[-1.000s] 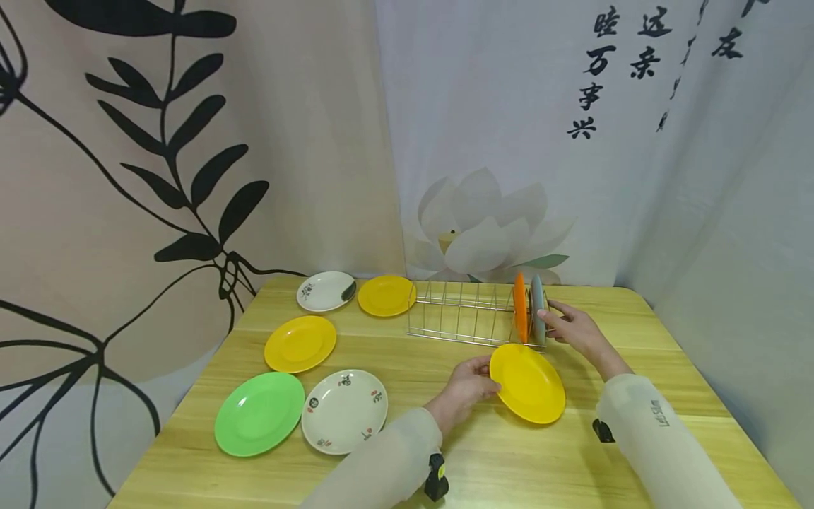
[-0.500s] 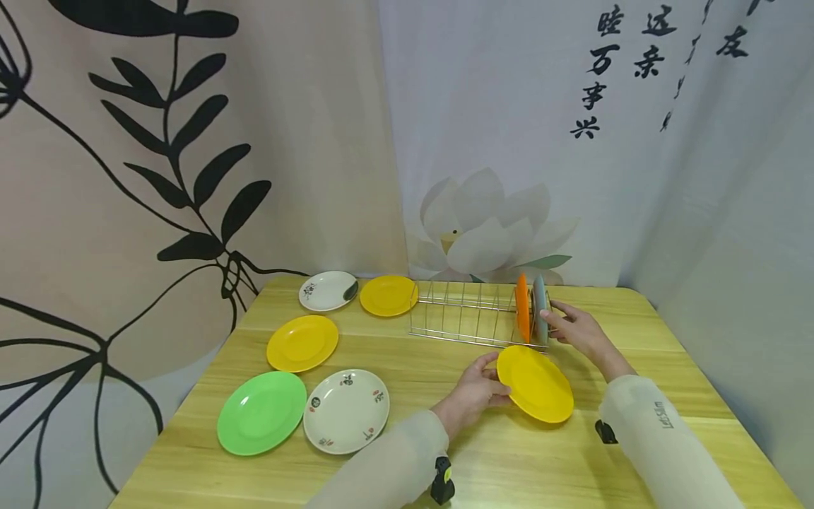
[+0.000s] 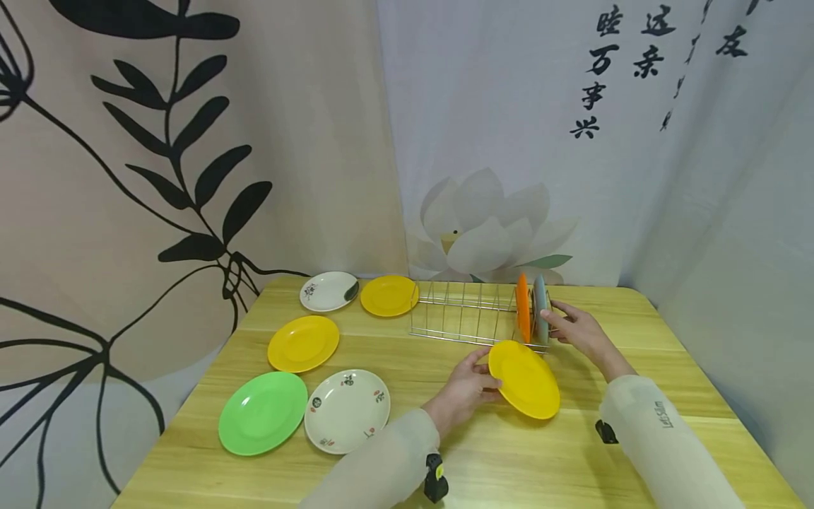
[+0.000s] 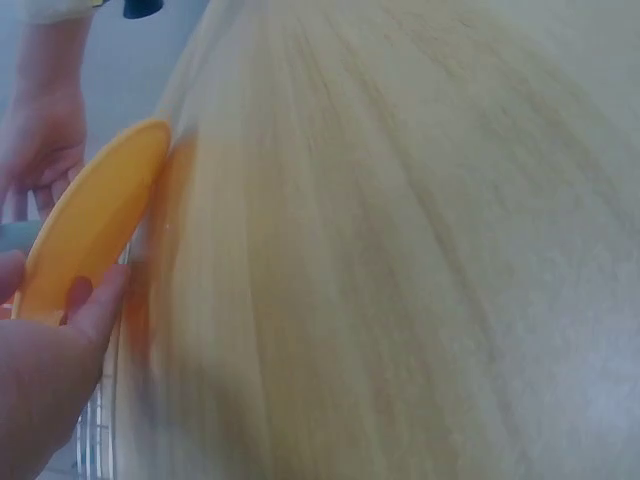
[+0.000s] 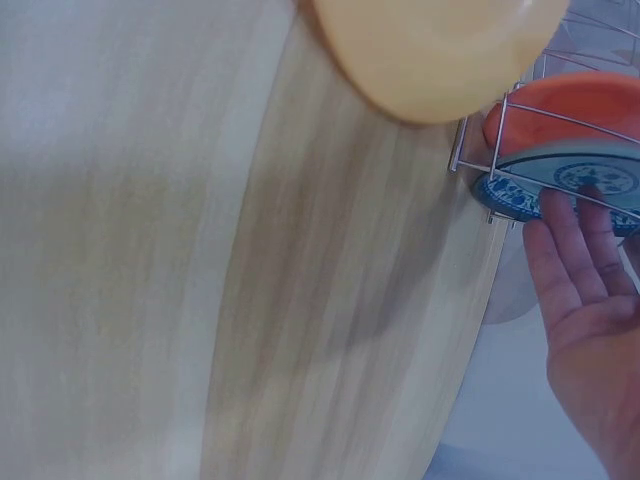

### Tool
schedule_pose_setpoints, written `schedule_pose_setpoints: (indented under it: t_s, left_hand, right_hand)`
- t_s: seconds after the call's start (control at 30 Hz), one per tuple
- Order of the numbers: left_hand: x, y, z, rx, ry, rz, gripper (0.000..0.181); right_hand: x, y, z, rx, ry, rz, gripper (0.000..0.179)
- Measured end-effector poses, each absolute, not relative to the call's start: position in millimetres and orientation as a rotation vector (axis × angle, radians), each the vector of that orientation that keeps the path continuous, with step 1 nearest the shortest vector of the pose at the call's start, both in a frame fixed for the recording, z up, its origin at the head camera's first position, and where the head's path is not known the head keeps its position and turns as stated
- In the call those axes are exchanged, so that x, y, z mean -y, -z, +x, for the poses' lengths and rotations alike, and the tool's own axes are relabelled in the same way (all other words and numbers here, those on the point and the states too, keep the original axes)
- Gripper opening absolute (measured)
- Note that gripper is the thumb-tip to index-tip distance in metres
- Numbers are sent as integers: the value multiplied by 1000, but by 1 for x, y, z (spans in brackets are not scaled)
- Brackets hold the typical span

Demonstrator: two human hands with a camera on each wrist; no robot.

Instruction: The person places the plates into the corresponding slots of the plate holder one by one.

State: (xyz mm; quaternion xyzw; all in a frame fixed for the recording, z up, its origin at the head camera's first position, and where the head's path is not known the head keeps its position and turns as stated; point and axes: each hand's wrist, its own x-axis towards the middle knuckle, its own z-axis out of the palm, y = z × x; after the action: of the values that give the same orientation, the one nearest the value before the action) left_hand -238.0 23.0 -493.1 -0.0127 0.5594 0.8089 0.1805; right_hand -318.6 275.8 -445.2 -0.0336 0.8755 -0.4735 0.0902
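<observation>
Yellow plate [image 3: 525,379] hangs tilted in the grip of the left hand [image 3: 461,392], pinched by its left rim — it lies to that hand's right, just in front of the rack's right end. The rack [image 3: 445,338] runs left to right; the orange plate [image 3: 523,307] and blue plate [image 3: 540,307] stand on edge in it, across its length. Nearer those two, the right hand [image 3: 581,336] touches the blue plate with fairly straight fingers — its thumb hard to make out. The right wrist view cuts off the yellow plate's top.
</observation>
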Motion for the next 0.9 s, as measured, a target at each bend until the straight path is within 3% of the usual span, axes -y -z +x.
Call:
schedule_pose_setpoints:
  t_s: [0.57, 0.9]
  left_hand:
    - [17, 468, -242, -1560, -2363, 4, 67]
    - [40, 428, -248, -1577, -2405, 41, 62]
  right_hand:
    - [-276, 447, -318, -2616, 1404, -116, 91]
    - [-277, 447, -318, -2615, 1393, -120, 91]
